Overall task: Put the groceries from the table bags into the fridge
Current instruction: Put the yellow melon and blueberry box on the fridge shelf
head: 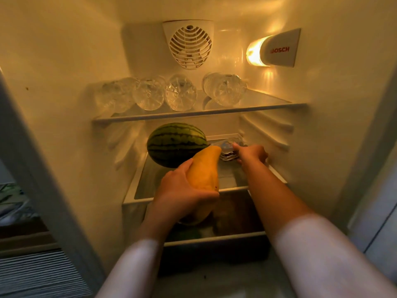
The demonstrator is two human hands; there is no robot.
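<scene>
The left hand (182, 190) is gripping a long yellow smooth-skinned fruit (204, 168), fingers closed around its lower half, and holding it above the front edge of the glass middle shelf (193, 193), tip aimed between the striped green watermelon (176, 144) and a clear plastic punnet (231, 150). The right hand (251, 154) is resting on that punnet near the shelf's right edge; whether it is gripping or pushing I cannot tell. Nudging the punnet toward the back right corner should open room; the fruit should then go down flat, lengthwise beside the watermelon, so neither rolls.
</scene>
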